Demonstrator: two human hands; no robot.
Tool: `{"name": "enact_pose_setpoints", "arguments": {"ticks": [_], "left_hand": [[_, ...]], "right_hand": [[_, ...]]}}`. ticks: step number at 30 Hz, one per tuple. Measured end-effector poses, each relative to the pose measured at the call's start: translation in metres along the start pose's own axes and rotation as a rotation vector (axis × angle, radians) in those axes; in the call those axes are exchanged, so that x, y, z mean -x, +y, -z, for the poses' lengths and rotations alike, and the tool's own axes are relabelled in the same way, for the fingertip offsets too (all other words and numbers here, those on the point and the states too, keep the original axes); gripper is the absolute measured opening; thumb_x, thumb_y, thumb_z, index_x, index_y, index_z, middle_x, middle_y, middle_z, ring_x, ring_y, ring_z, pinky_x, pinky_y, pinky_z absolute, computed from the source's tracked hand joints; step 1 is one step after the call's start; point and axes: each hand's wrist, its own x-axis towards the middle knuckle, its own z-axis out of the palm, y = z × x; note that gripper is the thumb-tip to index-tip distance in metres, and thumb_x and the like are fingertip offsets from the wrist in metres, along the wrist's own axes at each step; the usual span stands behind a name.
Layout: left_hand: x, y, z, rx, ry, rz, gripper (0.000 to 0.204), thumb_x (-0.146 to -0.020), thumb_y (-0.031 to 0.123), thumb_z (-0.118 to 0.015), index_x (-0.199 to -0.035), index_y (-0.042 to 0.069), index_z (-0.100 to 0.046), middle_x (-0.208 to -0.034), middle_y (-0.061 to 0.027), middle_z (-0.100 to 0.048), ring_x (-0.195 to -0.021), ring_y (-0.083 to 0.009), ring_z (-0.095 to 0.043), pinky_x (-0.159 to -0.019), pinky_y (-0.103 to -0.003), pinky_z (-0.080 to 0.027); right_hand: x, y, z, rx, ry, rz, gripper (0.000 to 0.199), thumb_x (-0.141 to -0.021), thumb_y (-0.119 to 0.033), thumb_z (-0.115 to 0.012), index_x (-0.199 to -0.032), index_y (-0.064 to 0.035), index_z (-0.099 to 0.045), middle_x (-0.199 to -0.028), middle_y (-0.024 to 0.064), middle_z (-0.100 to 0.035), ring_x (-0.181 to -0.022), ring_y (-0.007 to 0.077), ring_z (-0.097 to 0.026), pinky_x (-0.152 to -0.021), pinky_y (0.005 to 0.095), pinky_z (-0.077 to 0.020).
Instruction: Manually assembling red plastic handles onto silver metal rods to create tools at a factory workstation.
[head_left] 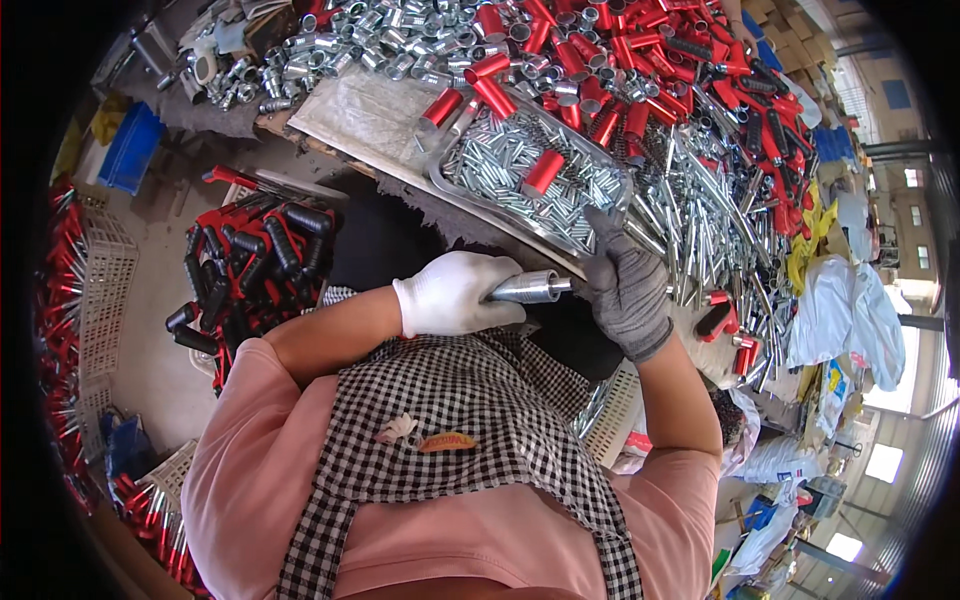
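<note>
We see an evenly bright scene, daylight entering from the windows (pixel 905 395) at the right, which are washed out. Small glints sit on the metal tubes (pixel 700 205). Fisheye bending curves everything toward a black, vignetted rim, where detail turns soft; the centre stays sharp.

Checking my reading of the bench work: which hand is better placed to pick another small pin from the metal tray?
The right hand, probably. Its grey-gloved fingers already reach up to the metal tray rim, while the left hand is wrapped around the silver fitting.

tray (pixel 440 178) on table (pixel 350 120), crate (pixel 255 265) left
</note>
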Motion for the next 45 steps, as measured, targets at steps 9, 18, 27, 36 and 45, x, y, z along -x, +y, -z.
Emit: {"name": "enact_pose_setpoints", "arguments": {"ticks": [9,18,27,36,45], "left_hand": [[-0.004,0.008,-0.004,-0.050,-0.059,0.025,0.035,-0.081,0.032,-0.073,-0.098,0.003,-0.064,-0.082,-0.0186,-0.066,-0.077,-0.0380,-0.065,-0.070,-0.045,-0.052],[-0.006,0.011,-0.003,-0.093,-0.064,0.052,0.031,-0.077,0.024,-0.076,-0.091,0.002,-0.061,-0.079,-0.0180,-0.064,-0.072,-0.0364,-0.065,-0.063,-0.043,-0.051],[0.007,0.005,-0.015,-0.220,0.203,-0.062,0.029,-0.075,0.016,-0.072,-0.097,0.000,-0.063,-0.082,-0.0193,-0.064,-0.072,-0.0362,-0.065,-0.066,-0.043,-0.053],[0.015,-0.022,0.050,1.256,0.942,0.477,0.040,-0.099,0.038,-0.053,-0.080,0.003,-0.058,-0.068,-0.0090,-0.058,-0.063,-0.0234,-0.058,-0.068,-0.038,-0.051],[-0.018,-0.143,-0.142,1.811,0.419,0.989,0.026,-0.100,0.017,-0.049,-0.119,0.000,-0.055,-0.110,-0.0166,-0.063,-0.105,-0.0359,-0.062,-0.087,-0.056,-0.054]], "right_hand": [[0.007,-0.007,0.003,0.011,-0.024,0.139,0.048,-0.081,-0.028,-0.076,-0.120,-0.0024,-0.064,-0.095,0.0143,-0.068,-0.079,0.0317,-0.067,-0.071,0.0384,-0.0540],[0.005,-0.011,-0.006,-0.003,-0.011,0.538,0.046,-0.076,-0.019,-0.078,-0.119,-0.0099,-0.062,-0.093,0.0121,-0.067,-0.083,0.0306,-0.066,-0.072,0.0420,-0.0511],[0.009,-0.014,-0.022,-0.142,-0.129,0.099,0.033,-0.077,-0.019,-0.079,-0.104,-0.0056,-0.065,-0.089,0.0129,-0.067,-0.074,0.0315,-0.065,-0.068,0.0412,-0.0507],[0.036,-0.003,-0.084,-0.060,-0.014,0.370,0.089,-0.064,-0.020,-0.090,-0.140,-0.0039,-0.045,-0.127,0.0191,-0.058,-0.105,0.0401,-0.063,-0.092,0.0352,-0.0509],[0.094,0.082,-0.119,-1.636,-0.173,-0.990,0.042,-0.080,-0.012,-0.064,-0.117,0.0050,-0.059,-0.087,0.0124,-0.067,-0.070,0.0224,-0.065,-0.066,0.0330,-0.0538]]}}
